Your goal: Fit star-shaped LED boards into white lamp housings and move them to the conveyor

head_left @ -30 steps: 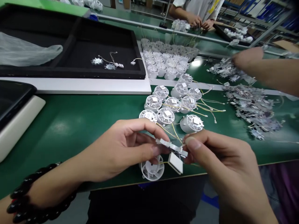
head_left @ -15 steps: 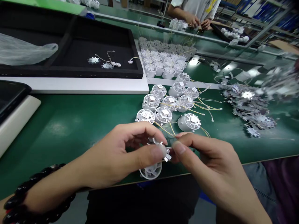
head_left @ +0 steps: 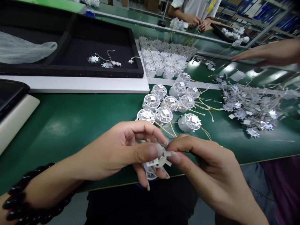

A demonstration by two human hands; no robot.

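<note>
My left hand is closed, thumb against fingers, on a star-shaped metal plate with several flat arms. My right hand pinches the right side of the same plate, its thumb and forefinger at one arm. Below the plate, a white round plastic housing shows partly behind my left fingers near the bench edge. Just beyond my hands stand several white round housings, each with a star plate and a white square on top. Thin yellow and white wires trail from them to the right.
A black tray at back left holds a few star plates and a plastic bag. More white housings stand in rows behind. Loose star plates are heaped at right. Another person's hand reaches over there; a co-worker's hands are across the bench.
The star plate has turned to show its flat face, and my left fingers now reach down in front of the housing. At right, the blurred heap has settled and another person's hand has appeared.
</note>
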